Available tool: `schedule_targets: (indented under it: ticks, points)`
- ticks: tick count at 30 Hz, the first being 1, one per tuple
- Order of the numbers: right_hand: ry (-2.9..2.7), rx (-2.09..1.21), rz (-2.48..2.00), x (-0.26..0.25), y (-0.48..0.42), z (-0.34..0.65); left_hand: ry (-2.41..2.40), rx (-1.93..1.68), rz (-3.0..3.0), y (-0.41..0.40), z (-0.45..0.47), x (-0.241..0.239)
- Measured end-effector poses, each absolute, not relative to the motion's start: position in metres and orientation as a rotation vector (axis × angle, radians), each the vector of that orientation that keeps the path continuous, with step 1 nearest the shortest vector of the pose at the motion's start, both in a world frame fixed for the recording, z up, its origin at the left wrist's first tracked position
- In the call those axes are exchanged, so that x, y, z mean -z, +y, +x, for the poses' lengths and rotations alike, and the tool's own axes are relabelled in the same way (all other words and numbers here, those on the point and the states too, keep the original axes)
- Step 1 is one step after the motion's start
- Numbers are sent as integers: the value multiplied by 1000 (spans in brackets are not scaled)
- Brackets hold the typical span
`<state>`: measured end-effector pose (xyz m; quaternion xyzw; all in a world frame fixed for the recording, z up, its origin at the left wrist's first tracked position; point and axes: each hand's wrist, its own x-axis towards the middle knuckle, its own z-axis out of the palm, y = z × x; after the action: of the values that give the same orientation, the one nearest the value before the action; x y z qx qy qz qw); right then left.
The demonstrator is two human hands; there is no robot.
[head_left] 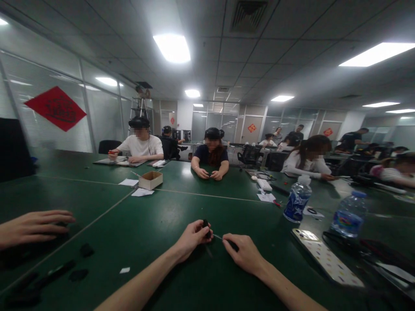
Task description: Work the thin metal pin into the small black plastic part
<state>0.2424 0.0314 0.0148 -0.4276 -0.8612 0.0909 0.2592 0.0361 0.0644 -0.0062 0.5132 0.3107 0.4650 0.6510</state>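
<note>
Green tabletop (pixel 162 218) all round, and just above it a small black piece (pixel 205 224) is pinched by the left hand (pixel 190 239); a thin rod (pixel 218 236) seems clasped in the right hand's (pixel 244 254) curled fingers. If tilted badly, the rod could slip. Rightward space is crowded by a phone (pixel 327 259) and bottles (pixel 297 203), leftward by loose black parts (pixel 87 250).

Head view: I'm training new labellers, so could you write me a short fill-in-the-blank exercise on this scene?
1. The left hand holds a small part whose colour is ____.
2. A thin tool extends from the right hand toward the ____ hand.
3. The bottle farther right has a cap coloured ____.
4. Seen from the right hand, the phone lies on the table to the ____.

Missing words: black; left; blue; right.
</note>
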Motion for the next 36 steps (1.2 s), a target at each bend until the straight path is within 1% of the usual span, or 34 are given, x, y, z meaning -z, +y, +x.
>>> schedule_targets:
  ticks: [8, 15, 36]
  points:
    - [-2332, -260, -1096, -10, 34, 243, 724, -1070, 1173, 62, 37, 4]
    - [-2306, -240, -1158, -15, 32, 241, 733, -1060, 1228, 63, 38, 4]
    - [-2330, -235, -1131, -14, 32, 242, 713, -1081, 1093, 62, 35, 3]
